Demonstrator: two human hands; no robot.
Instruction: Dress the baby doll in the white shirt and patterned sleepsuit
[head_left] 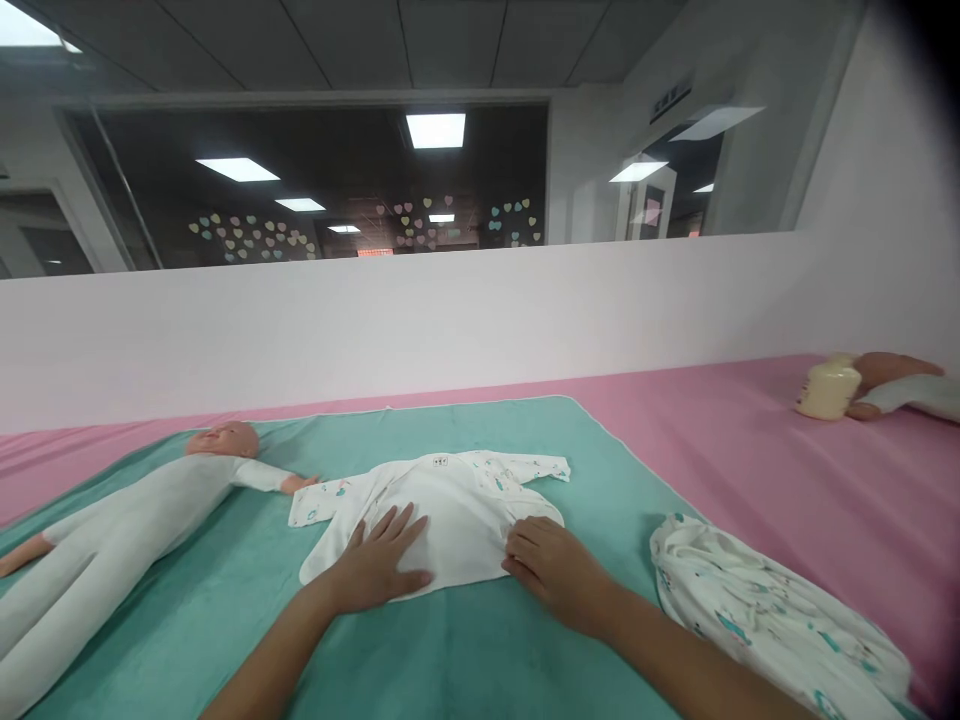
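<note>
A small white baby shirt (457,515) with printed sleeves lies spread on the green blanket (442,660), its neck toward the wall. My left hand (379,565) rests flat on the shirt's lower left part, fingers spread. At the lower right edge of the shirt, my right hand (551,570) has its fingers curled and pressed together on the cloth, seemingly pinching the edge. The fingertips there are partly hidden. Left of the shirt lies a baby doll (142,515) in a white bodysuit, one hand touching the shirt's left sleeve.
A crumpled white printed cloth (772,610) lies on the right, across the blanket's edge. Farther back, a cream bottle (829,388) stands on the pink sheet (720,420) beside part of another doll (915,390). A white wall (420,320) with windows above closes off the back.
</note>
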